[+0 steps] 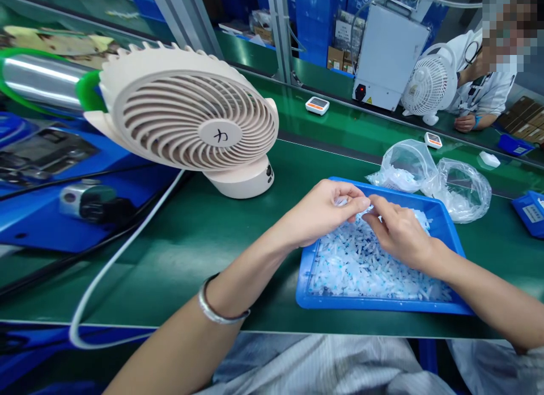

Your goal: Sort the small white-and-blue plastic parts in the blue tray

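A blue tray (442,222) lies on the green table in front of me, filled with several small white and blue plastic pieces (361,267). Over its far half, my left hand (325,211) pinches a small white plastic piece (364,209) between thumb and fingers. My right hand (397,230) meets it fingertip to fingertip and grips the same piece from the other side. A metal bangle sits on my left wrist.
A beige desk fan (191,120) stands at the left, its white cable trailing to the table edge. Two clear plastic bags (433,177) lie behind the tray. A blue machine (51,179) is far left. A co-worker (484,77) sits at back right beside a white fan (429,83).
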Tool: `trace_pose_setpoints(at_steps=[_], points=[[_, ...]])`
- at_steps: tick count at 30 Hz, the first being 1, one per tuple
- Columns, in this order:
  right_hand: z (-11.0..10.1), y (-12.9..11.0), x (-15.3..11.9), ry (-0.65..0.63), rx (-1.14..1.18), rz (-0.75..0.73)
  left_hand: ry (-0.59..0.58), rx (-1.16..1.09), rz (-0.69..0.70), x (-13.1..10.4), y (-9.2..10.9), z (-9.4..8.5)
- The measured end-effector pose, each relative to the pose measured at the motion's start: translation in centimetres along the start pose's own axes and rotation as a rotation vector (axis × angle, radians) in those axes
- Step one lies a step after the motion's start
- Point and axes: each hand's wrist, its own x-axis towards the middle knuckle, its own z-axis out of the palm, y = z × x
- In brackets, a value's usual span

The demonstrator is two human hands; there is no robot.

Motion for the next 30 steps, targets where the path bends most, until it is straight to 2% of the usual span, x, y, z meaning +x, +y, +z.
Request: trace_pose_setpoints(at_steps=[6,13,17,21,24,25,28,30], points=[[0.3,-0.3,0.0,0.029,0.121,-0.07,-0.082,0.191,0.073,0.1,-0.1,0.0],[1.0,-0.1,0.2,0.092,-0.121,-0.178,-0.089,0.47,0.119,-0.1,-0.3,0.3],[-0.5,-0.1,0.1,0.077,-0.019,-0.129,-0.046,0.45,0.107,-0.2,-0.1,0.2],[-3.0,0.8,-0.2,-0.077,0.247,-0.059,-0.012,0.349,0.101,-0.2,-0.2,0.0],[-4.1,1.4,-0.5,-0.17,0.306,-0.041,0.02,0.257,0.082,-0.1,-0.3,-0.1],[-4.2,1.4,-0.5,-0.258,0.302,-0.066,0.032,0.225,0.072,-0.1,-0.3,-0.1],[-3.7,1.2,-0.7,-0.636,0.227,-0.188,0.027,0.145,0.043,-0.1,-0.2,0.0],[-3.1,1.0,-0.8,-0.772,0.155,-0.217,0.014,0.104,0.022,-0.1,-0.1,0.0]])
